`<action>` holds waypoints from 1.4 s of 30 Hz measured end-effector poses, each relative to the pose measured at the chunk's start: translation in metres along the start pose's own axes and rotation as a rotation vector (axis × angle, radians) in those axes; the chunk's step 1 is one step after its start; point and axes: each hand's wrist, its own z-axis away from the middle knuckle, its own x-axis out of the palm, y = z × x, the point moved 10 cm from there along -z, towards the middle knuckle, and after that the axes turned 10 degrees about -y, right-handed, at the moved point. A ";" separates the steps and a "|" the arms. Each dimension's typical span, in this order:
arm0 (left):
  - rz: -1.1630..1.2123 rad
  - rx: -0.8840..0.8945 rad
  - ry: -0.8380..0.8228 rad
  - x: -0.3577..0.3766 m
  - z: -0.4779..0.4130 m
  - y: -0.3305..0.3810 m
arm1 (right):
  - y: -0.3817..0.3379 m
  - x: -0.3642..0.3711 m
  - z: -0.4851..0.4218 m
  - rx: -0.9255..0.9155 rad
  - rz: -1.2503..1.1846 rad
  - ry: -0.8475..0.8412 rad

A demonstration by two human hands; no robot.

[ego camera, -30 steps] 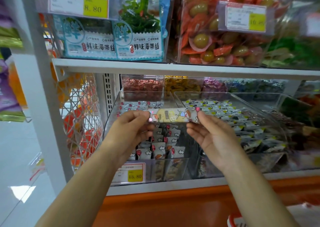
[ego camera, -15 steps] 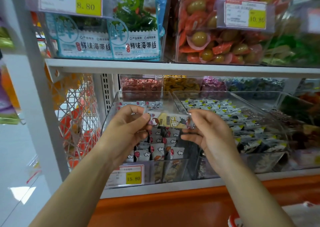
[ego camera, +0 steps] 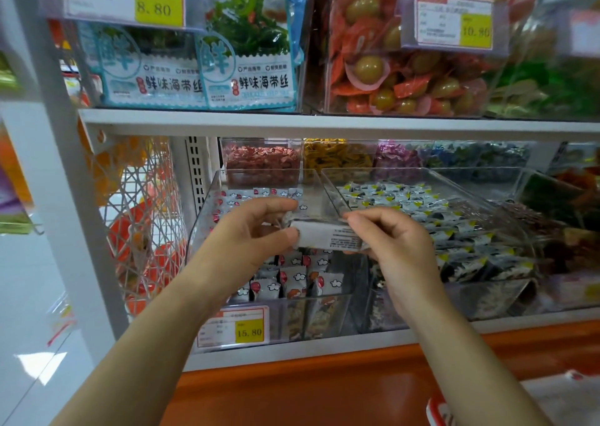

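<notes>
I hold a small snack packet [ego camera: 328, 236] in front of a shop shelf, its pale back with fine print turned toward me. My left hand [ego camera: 246, 237] pinches its left end between thumb and fingers. My right hand [ego camera: 393, 240] pinches its right end. The packet hangs just above a clear plastic bin [ego camera: 207, 211] filled with several like packets bearing cloud and red-dot prints.
A second clear bin [ego camera: 487, 204] of dark-and-yellow packets sits to the right. Price tags read 15.80 [ego camera: 248, 331], 8.80 [ego camera: 156, 5] and 10.80 [ego camera: 475, 31]. Seaweed bags [ego camera: 253, 68] and red-wrapped snacks [ego camera: 406, 81] fill the upper shelf. A white wire rack [ego camera: 136, 217] stands left.
Both hands have turned the packet over: its coloured cartoon front faced me before, now its pale printed back does. The hands have come slightly closer together.
</notes>
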 end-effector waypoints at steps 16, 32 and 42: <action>0.011 -0.043 0.132 -0.007 -0.001 0.000 | -0.022 0.011 0.004 -0.140 0.175 -0.029; -0.232 0.060 0.061 0.004 -0.006 0.006 | -0.004 0.004 -0.002 -0.018 0.043 -0.053; -0.395 -0.035 0.201 -0.009 -0.045 -0.014 | 0.005 -0.035 -0.034 0.008 0.029 0.169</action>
